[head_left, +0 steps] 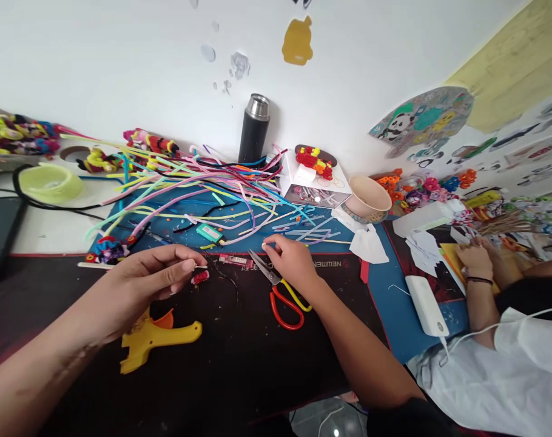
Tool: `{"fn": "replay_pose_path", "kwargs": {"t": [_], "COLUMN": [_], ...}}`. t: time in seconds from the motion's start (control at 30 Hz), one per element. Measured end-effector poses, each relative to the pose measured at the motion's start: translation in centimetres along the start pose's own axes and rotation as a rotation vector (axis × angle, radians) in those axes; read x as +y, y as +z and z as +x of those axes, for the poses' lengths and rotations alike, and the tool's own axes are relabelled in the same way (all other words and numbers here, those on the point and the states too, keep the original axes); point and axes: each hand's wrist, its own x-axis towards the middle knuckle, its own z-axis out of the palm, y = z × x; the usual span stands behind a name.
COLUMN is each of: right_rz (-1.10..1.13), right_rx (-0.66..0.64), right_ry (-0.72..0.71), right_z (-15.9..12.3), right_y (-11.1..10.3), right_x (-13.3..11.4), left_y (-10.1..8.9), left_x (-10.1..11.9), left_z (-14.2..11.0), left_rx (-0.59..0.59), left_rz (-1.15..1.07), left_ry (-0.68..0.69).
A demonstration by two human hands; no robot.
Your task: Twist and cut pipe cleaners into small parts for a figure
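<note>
My left hand [155,276] pinches a small white piece [199,266] between thumb and forefinger. Just below its fingertips is a short red fuzzy piece [201,277]; whether it hangs from the hand or lies on the mat I cannot tell. My right hand [292,258] is closed in a pinch, with a tiny pale bit at the fingertips too small to name. Partly under that hand lie scissors [287,309] with one red and one yellow handle, blades parted. Below my left hand rests a yellow plastic tool [167,340] with an orange part, partly hidden by the wrist.
Many coloured pipe cleaners [198,176] are heaped along the back. Behind them stands a black thermos [254,130]. A white box [319,191] and a beige bowl [370,197] are right of it. At the right, a co-worker's hands [476,258] rest near a white power bank [426,306].
</note>
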Motion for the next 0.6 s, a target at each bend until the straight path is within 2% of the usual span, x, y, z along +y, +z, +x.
{"fn": "replay_pose_path", "kwargs": {"t": [0.27,0.43,0.6], "right_rz": [-0.040,-0.066,-0.073], "right_rx": [-0.031,-0.067,-0.088], "right_ry": [0.005,0.010,0.020], "right_z": [1.4,1.5,1.3], "right_y": [0.6,0.2,-0.2], "right_x": [0.8,0.5,0.1], "left_y": [-0.6,-1.0,-0.6], "left_x": [0.0,0.5,1.9], "left_z": [0.3,0.1,-0.2], "left_rx": [0.050,0.146,0.269], "left_rz": [0.011,0.010,-0.006], "left_ry": [-0.036,-0.025,-0.031]}}
